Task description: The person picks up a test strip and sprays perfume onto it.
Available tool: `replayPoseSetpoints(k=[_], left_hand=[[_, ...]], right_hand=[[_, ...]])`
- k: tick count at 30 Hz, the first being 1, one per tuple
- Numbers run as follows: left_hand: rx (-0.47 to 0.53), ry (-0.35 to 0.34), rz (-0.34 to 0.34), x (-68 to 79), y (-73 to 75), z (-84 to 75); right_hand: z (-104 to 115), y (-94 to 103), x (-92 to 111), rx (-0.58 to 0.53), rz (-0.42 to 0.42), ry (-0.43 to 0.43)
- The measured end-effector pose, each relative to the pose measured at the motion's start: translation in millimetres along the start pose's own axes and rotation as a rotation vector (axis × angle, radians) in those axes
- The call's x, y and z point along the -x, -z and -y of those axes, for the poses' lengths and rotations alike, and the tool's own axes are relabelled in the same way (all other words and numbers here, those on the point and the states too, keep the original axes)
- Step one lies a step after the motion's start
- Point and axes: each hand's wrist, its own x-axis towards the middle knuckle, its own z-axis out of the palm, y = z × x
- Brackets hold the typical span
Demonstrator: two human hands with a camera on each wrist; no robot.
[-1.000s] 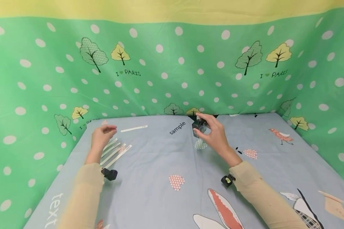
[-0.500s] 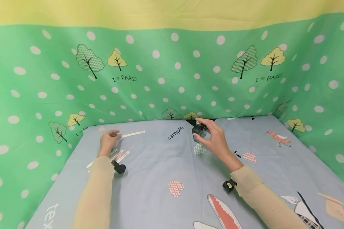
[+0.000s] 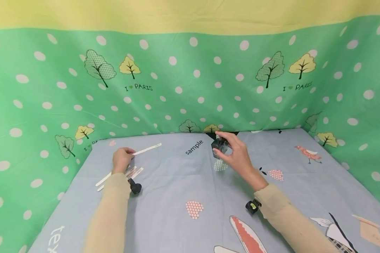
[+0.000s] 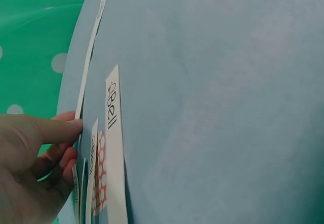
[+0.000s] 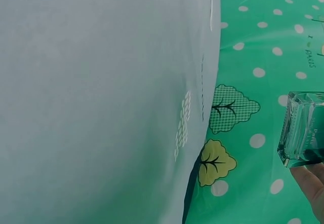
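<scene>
Between the thumb and fingertips of my left hand (image 3: pixel 121 160) is the near end of a white paper test strip (image 3: pixel 149 148), at the table's far left. The left wrist view shows the pinch on this strip (image 4: pixel 91 49), its far end pointing away. Several similar strips lie beside and beneath that hand; one, marked "Bell" (image 4: pixel 114 127), is closest to the wrist camera. My right hand (image 3: pixel 239 156) holds a dark, clear glass perfume bottle (image 3: pixel 218 147) by thumb and fingers, near the back edge. In the right wrist view the bottle (image 5: pixel 302 130) is cut off by the frame's edge.
A grey-blue printed cloth (image 3: pixel 164 189) covers the table. Green dotted curtain (image 3: pixel 164 77) rises directly behind the back edge and on both sides. Small black wrist cameras, one on the left wrist (image 3: pixel 135 187) and one on the right (image 3: pixel 252 207), hang beneath the sleeves.
My left hand has moved right and down from above the strips to the lone far one and now pinches its end. The right hand keeps its hold on the bottle. The head view tilted slightly.
</scene>
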Motion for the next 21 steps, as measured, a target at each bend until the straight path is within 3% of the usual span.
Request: replayPoseSetpoints(k=[11,21], left_hand=[[0.037,0.002,-0.005,9.9,11.2,-4.5],[0.139,-0.041,0.027,11.9,24.1,-23.7]], right_hand=[[8,1.5,0,-0.012,0.002,-0.007],[11,0.4,-3,-0.019,-0.003,-0.006]])
